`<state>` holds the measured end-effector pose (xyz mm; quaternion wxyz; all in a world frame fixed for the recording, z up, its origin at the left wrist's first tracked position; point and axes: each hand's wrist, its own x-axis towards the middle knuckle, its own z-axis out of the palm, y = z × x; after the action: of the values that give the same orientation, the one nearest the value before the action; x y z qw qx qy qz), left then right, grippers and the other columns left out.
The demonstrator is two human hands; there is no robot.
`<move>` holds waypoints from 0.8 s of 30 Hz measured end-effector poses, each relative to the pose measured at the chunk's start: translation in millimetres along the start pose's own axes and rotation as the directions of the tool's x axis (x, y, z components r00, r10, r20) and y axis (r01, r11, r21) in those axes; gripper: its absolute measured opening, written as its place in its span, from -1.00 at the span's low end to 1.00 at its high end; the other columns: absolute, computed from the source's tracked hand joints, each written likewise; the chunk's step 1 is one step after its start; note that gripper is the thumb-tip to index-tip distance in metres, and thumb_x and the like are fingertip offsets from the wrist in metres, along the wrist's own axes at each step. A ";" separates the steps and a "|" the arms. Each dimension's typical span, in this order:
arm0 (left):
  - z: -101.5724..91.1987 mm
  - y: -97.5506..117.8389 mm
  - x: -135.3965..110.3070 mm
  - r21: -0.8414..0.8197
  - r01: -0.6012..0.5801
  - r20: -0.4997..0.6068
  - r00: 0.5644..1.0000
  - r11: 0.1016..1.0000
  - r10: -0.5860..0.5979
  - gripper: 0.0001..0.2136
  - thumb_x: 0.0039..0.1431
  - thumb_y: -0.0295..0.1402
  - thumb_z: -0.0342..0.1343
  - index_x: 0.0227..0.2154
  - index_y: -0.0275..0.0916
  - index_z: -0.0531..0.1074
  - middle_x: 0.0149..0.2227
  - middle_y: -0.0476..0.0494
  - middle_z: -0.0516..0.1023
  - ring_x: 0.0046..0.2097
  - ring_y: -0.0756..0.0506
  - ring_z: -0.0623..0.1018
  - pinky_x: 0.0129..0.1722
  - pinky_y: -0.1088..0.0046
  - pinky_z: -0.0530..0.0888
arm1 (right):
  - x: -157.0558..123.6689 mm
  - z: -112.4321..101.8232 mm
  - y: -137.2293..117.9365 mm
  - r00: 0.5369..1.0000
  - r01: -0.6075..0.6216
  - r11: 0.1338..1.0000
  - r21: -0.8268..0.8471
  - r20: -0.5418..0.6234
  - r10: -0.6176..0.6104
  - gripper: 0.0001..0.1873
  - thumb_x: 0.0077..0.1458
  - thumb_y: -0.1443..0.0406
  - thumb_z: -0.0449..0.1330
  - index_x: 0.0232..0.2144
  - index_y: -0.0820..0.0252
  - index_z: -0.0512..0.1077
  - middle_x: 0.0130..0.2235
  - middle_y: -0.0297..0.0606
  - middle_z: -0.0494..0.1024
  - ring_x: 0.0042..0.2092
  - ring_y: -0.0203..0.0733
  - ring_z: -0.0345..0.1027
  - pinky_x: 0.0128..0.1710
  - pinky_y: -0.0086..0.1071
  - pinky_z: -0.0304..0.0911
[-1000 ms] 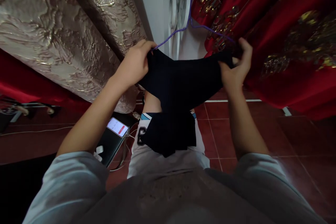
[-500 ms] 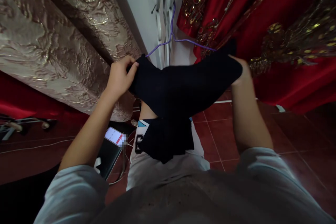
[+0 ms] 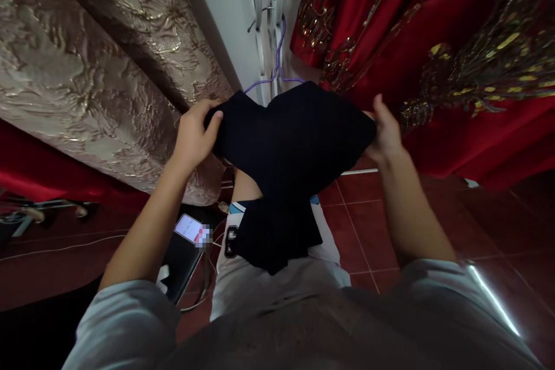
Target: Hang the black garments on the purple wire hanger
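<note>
Apparently the dark garment (image 3: 299, 139), mid-view, is at least partly on the purple hanger (image 3: 277, 72) at twelve o'clock; whether both shoulders are seated is hidden. Its lower part lies loose over the white shorts (image 3: 247, 286) at six. The left hand's (image 3: 196, 134) grip pinches cloth toward ten; the right hand's (image 3: 387, 134), toward two, I cannot tell.

Dim; floor (image 3: 362, 231) glare, perhaps slight blur.
</note>
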<state>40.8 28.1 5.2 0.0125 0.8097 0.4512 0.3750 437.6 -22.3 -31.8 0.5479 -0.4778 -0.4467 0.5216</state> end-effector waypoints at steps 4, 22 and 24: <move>1.8 14.9 -1.8 -0.025 -0.042 -0.034 0.999 0.999 0.042 -0.58 0.44 -0.03 -0.04 0.17 -0.13 0.42 0.16 -0.26 0.53 0.23 -0.29 0.49 0.30 0.04 0.37 | -19.9 9.9 -37.3 0.993 0.095 0.995 -0.021 0.066 -0.094 -0.62 -0.02 0.01 0.43 -0.30 0.18 0.59 -0.25 -0.15 0.66 -0.04 0.04 0.57 -0.13 -0.20 0.50; -12.4 123.1 -14.3 -0.781 0.419 0.457 0.889 0.464 -0.033 -0.53 0.34 -0.05 0.18 0.21 -0.14 0.40 0.09 -0.26 0.61 0.05 -0.25 0.65 0.09 0.15 0.59 | -96.7 87.6 27.8 0.917 0.376 0.853 -0.362 0.016 -0.398 -0.54 0.24 0.13 0.04 0.18 -0.13 0.37 0.15 -0.25 0.49 0.25 0.16 0.32 0.22 0.16 0.33; -19.6 118.9 -11.5 -0.773 0.379 0.406 0.912 0.509 -0.061 -0.54 0.31 -0.11 0.24 0.20 -0.10 0.40 0.09 -0.21 0.61 0.05 -0.22 0.65 0.12 0.17 0.58 | -98.0 75.6 34.1 0.863 0.377 0.824 -0.424 -0.162 -0.478 -0.52 0.27 0.12 -0.03 0.19 -0.21 0.36 0.25 -0.30 0.41 0.39 0.23 0.12 0.32 0.27 0.17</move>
<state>110.8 -57.1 55.1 0.5211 0.6885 0.3078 0.3996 352.4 -115.8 -53.8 0.6028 -0.5249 -0.5590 0.2206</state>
